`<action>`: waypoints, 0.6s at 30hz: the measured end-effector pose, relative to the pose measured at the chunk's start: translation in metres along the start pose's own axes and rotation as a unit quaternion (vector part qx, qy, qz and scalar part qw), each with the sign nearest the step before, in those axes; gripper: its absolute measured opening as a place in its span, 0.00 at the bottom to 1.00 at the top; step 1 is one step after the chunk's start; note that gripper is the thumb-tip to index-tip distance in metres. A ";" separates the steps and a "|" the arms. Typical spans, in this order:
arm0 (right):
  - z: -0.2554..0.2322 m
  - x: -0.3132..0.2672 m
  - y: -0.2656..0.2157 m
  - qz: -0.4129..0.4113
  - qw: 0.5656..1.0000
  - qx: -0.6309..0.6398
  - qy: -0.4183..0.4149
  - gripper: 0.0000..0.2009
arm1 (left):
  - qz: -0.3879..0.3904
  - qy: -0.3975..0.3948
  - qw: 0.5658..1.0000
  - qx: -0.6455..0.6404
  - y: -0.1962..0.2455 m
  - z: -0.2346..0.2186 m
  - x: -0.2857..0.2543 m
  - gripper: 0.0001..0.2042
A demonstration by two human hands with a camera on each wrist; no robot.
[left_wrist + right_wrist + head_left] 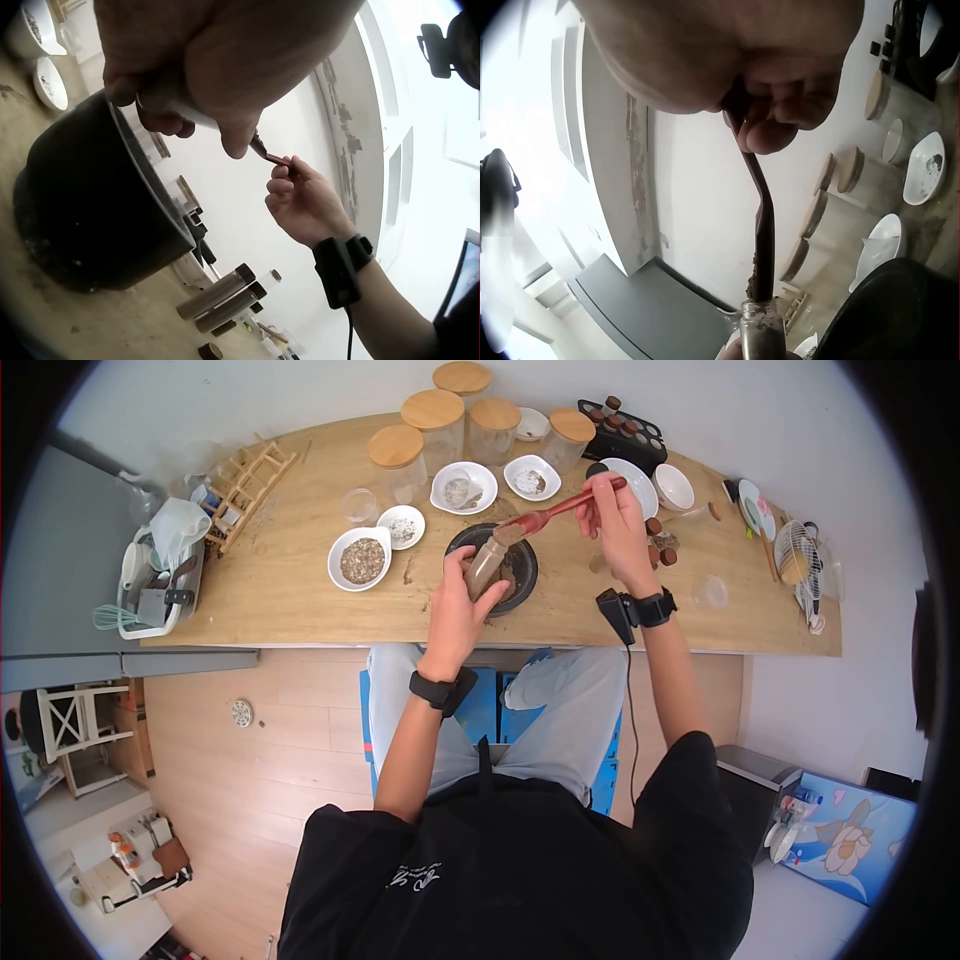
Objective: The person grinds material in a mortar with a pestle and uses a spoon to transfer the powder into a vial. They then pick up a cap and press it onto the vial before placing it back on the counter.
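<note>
In the head view my left hand (455,618) grips a small glass bottle (485,566), tilted over a black bowl (529,582) that has brown powder inside. Brown powder shows within the bottle and at its mouth. My right hand (622,538) pinches the handle of a reddish-brown spoon (572,503). From the right wrist view, the spoon's scoop end (763,262) points down at the bottle mouth (763,309), with brown crumbs along its edge. The left wrist view shows the bowl's dark outer wall (97,202) just below my left hand.
White dishes with dry contents, such as the flaky one (340,572), stand behind and left of the bowl. Wooden-lidded jars (432,410) line the back. Filled bottles with brown caps (655,540) lie to the right. A black bottle rack (640,445) and a wire strainer (800,555) stand farther right.
</note>
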State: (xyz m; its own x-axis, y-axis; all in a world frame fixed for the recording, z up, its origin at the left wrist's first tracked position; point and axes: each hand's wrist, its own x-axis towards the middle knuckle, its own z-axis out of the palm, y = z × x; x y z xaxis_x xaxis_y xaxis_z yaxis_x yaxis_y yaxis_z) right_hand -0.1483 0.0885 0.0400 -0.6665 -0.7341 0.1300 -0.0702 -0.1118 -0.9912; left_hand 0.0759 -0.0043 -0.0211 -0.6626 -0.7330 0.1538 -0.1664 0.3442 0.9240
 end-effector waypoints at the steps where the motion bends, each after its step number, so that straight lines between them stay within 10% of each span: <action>1: 0.003 0.003 -0.008 -0.026 0.998 -0.035 -0.034 0.13 | 0.001 0.000 1.000 0.000 -0.001 0.002 0.001 0.20; 18: 0.010 -0.004 -0.040 -0.134 0.966 -0.152 -0.160 0.09 | 0.030 0.040 0.996 -0.074 -0.003 0.002 0.008 0.11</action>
State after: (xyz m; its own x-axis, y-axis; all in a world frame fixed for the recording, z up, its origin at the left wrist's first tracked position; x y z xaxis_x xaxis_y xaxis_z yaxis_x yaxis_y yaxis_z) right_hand -0.1352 0.0887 0.0797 -0.3339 -0.8807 0.3358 -0.4559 -0.1609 -0.8754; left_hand 0.0691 -0.0101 -0.0237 -0.6065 -0.7604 0.2321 -0.0157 0.3033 0.9528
